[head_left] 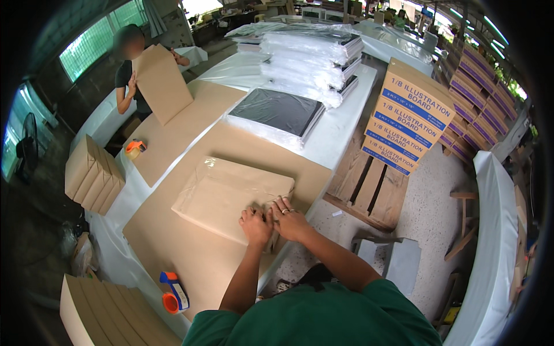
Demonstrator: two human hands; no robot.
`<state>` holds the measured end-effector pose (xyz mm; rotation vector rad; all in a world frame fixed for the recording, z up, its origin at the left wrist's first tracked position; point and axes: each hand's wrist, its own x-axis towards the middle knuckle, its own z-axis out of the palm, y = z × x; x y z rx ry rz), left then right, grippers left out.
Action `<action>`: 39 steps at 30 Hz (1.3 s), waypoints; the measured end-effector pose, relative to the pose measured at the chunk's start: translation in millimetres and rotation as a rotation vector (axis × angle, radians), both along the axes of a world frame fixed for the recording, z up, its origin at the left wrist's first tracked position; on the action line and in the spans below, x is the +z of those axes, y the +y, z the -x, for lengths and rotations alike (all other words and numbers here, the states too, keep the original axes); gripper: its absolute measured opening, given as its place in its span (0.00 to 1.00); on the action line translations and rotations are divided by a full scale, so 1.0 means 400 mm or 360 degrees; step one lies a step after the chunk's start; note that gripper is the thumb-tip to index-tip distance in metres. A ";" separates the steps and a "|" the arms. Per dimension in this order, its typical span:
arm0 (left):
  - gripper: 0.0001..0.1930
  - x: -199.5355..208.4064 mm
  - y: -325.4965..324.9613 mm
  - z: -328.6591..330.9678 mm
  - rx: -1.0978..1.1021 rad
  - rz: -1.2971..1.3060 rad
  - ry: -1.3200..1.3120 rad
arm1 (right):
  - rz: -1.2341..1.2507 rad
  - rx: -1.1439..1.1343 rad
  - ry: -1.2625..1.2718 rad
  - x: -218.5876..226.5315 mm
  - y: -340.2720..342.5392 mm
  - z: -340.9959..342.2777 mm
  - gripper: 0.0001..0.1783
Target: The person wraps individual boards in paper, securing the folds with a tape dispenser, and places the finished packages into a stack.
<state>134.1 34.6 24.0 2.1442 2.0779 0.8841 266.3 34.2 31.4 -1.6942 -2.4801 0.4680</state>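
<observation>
A bare left hand (255,225) and a bare right hand (290,222) meet at the near edge of a flat, rectangular brown-paper package (234,193).
The package lies flat on a wide brown paper sheet (202,271) spread over the white-covered table (360,109), perhaps so it stays steady under pressure. Each grip rests fingers-down, side by side, likely to keep the paper fold flat; whether either pinches paper cannot be told. An orange-and-blue plastic tape dispenser (174,294) sits near left, apparently placed within easy reach. Farther away, a plastic-wrapped black flat pack (277,115) lies beyond the package, seemingly leaving working room.
</observation>
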 end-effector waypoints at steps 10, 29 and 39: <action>0.14 -0.011 -0.003 0.001 0.0017 -0.0036 0.0033 | 0.0155 0.0040 0.0421 -0.087 -0.111 -0.198 0.38; 0.19 -0.178 0.092 0.110 -0.0279 -0.0521 0.0053 | 0.1406 -0.1013 0.0235 -0.767 -1.044 -0.750 0.34; 0.14 -0.166 0.100 0.102 -0.0574 -0.0409 0.0631 | 0.1278 -0.1497 0.0625 -0.766 -1.007 -0.766 0.33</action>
